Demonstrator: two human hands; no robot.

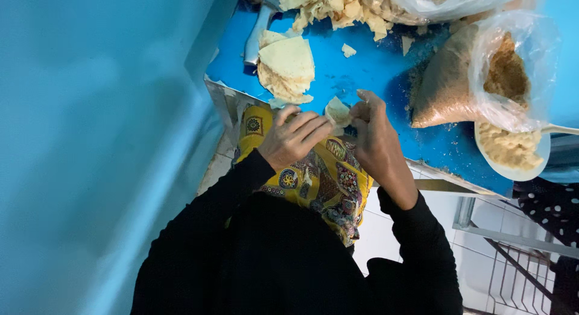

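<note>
My left hand (294,137) and my right hand (375,139) meet at the near edge of a blue table (374,68). Together they pinch a small pale piece of pastry sheet (338,112), folded between the fingertips. Just beyond my left hand lies a stack of thin cut pastry sheets (288,65). To the right of my right hand is a white bowl (538,161) with beige crumbly filling, a spoon handle (561,129) sticking out of it. My black sleeves and a yellow patterned cloth (325,182) on my lap fill the foreground.
A clear plastic bag of brown crumbs (476,80) lies on the table's right side. A heap of pastry scraps (344,7) and another bag sit at the far edge. A metal tool (256,34) lies beside the stack. Blue wall at left; metal rack (512,261) at lower right.
</note>
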